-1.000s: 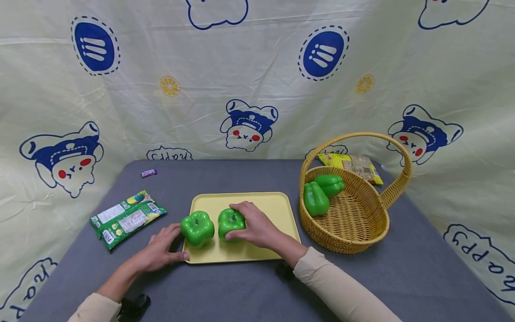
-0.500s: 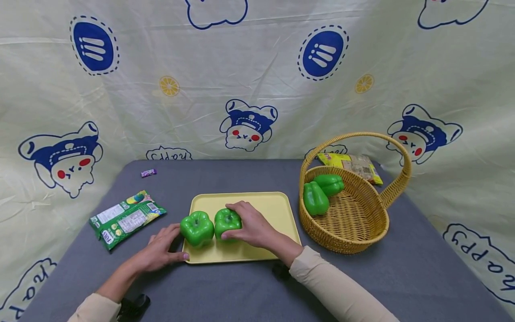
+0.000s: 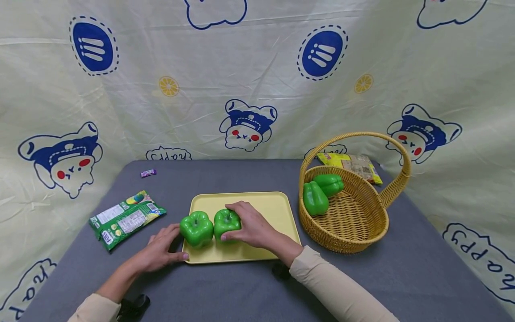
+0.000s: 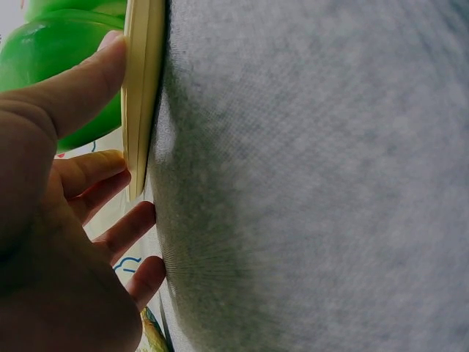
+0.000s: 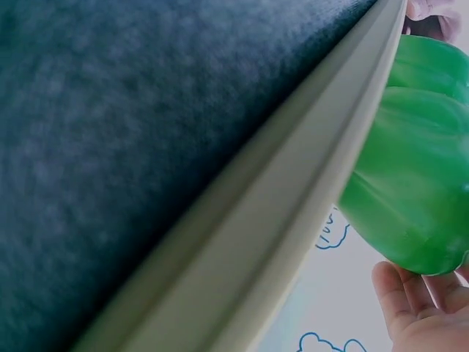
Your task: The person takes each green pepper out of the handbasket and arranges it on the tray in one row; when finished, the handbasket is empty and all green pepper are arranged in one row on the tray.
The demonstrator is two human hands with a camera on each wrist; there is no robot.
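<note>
In the head view my right hand (image 3: 253, 227) holds a green bell pepper (image 3: 225, 222), thumb in front and fingers behind, on the pale yellow tray (image 3: 269, 210). A second bell pepper (image 3: 196, 229) stands just left of it on the tray. My left hand (image 3: 160, 251) rests at the tray's front left corner. The left wrist view shows the left thumb and forefinger touching the tray rim (image 4: 141, 95), with other fingertips against the cloth. In the right wrist view, fingers (image 5: 396, 297) of the right hand lie against the far side of the bell pepper (image 5: 421, 176).
A wicker basket (image 3: 346, 243) with a tall handle stands right of the tray, two green peppers (image 3: 315, 198) inside. Behind it lies a yellow packet (image 3: 364, 167). A green snack packet (image 3: 128, 219) lies at the left, a small purple wrapped sweet (image 3: 148, 173) farther back.
My right hand has slid its bell pepper a little left on the tray, close to the other one. The left hand keeps its place.
</note>
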